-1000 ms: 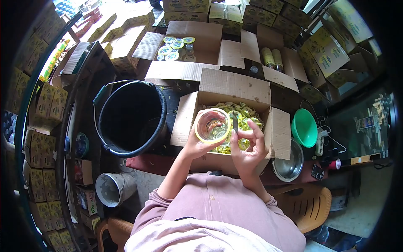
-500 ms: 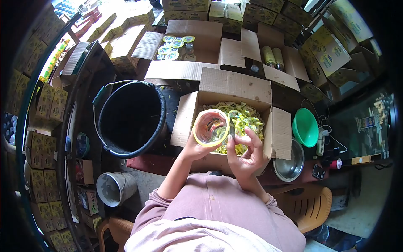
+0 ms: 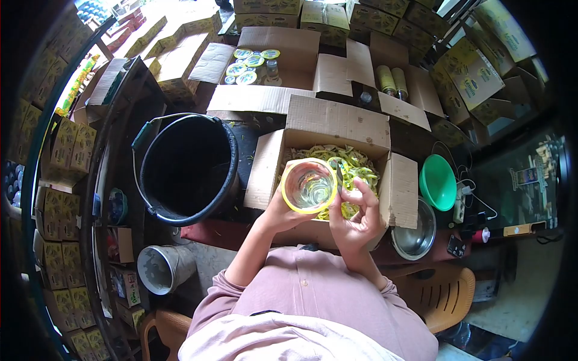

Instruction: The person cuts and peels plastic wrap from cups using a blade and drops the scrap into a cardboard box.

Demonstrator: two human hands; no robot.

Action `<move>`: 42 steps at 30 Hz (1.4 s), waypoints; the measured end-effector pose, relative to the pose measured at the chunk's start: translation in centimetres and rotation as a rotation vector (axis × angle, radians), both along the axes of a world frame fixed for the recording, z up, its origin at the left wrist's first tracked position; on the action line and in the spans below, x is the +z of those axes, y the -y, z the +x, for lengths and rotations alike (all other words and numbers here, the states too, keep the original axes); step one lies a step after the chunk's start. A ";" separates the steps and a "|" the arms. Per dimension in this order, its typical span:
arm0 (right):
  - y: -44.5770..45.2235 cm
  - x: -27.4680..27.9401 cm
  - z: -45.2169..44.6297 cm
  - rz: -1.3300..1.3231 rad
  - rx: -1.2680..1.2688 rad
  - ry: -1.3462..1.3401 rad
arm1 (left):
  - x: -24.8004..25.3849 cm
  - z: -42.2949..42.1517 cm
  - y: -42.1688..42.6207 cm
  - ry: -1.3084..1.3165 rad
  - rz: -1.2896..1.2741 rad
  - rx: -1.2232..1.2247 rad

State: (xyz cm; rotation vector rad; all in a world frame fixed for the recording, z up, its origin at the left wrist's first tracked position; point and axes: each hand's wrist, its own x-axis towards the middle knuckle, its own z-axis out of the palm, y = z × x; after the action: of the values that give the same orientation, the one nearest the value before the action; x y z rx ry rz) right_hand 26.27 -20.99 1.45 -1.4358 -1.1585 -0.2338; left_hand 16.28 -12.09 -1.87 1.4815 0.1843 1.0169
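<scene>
"How far have you got?"

"Yellow-green strips (image 3: 361, 175) lie in the box (image 3: 337, 120) beneath your hands. A yellow rim rings the cup's mouth; whether any of it has been trimmed, or what is left, I can't tell."

"And your grip?"

"Your left hand (image 3: 271, 215) is closed around the side of the cup (image 3: 309, 186), its mouth tilted up towards you. Your right hand (image 3: 354, 224) pinches a blade (image 3: 339, 178) between thumb and forefinger, other fingers loosely bent. The blade sits right beside the rim; I can't tell whether they touch."
</scene>
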 end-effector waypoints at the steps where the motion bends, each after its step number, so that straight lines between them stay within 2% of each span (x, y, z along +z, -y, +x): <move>1: 0.0 0.1 0.0 -0.009 0.000 -0.002 | -0.1 -0.1 0.0 -0.010 0.001 -0.008; 10: -0.2 0.0 1.4 -0.039 0.072 -0.023 | 0.5 -0.8 -0.2 -0.075 0.044 -0.132; 16: 0.5 0.1 0.5 -0.009 0.068 -0.147 | 0.5 -0.5 -0.1 0.040 -0.182 -0.079; 20: 0.5 -0.1 0.0 -0.016 0.066 -0.088 | 0.5 -0.4 0.0 0.041 -0.179 -0.038; 29: 0.3 -0.2 -0.2 0.019 0.047 -0.061 | 0.2 -0.2 0.2 0.018 -0.061 0.021; 42: 0.1 0.0 0.5 -0.039 0.008 0.053 | 0.4 -0.7 -0.2 -0.147 0.132 0.024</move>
State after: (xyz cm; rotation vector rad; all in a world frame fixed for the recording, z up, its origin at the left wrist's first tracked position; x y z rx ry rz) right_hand 26.73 -21.13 1.44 -1.4663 -1.2178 -0.2463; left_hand 15.61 -11.91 -1.49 1.6791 0.2450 0.9542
